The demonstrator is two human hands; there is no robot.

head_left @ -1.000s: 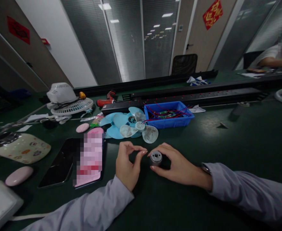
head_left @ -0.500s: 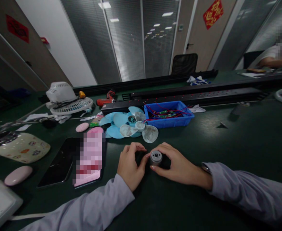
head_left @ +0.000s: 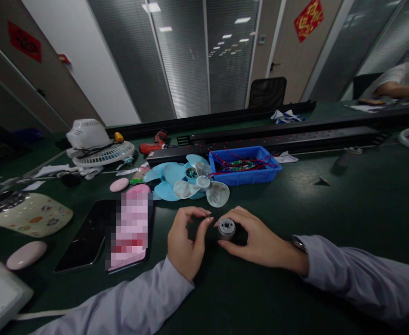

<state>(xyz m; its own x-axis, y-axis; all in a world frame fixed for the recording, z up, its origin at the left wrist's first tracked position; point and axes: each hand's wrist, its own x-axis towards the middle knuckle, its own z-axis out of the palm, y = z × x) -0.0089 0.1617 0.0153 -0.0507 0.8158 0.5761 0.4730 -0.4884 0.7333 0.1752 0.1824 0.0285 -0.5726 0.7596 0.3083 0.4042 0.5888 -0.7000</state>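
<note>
My right hand [head_left: 256, 235] grips a small metal cylinder [head_left: 226, 227], which looks like a motor can, between thumb and fingers. Its round top faces up and shows a centre hole with smaller holes beside it. Just left of it, my left hand [head_left: 188, 239] pinches thumb and forefinger around a tiny dark piece [head_left: 209, 216], too small to name. The two hands are close but apart. Beyond them lie light blue fan blades [head_left: 167, 179] and a greyish clear fan blade [head_left: 218, 193].
Behind the blades stands a blue bin [head_left: 248, 177] of wired circuit boards. Left are a pink-screened phone [head_left: 130, 228], a dark phone [head_left: 89, 237], a patterned bottle [head_left: 33, 214] and a white fan [head_left: 89, 135]. A red drill [head_left: 151, 145] lies farther back; another person [head_left: 396, 86] sits far right.
My left thumb and forefinger have closed together on the tiny piece and moved slightly left, away from the metal cylinder. My right hand and the cylinder stay put.
</note>
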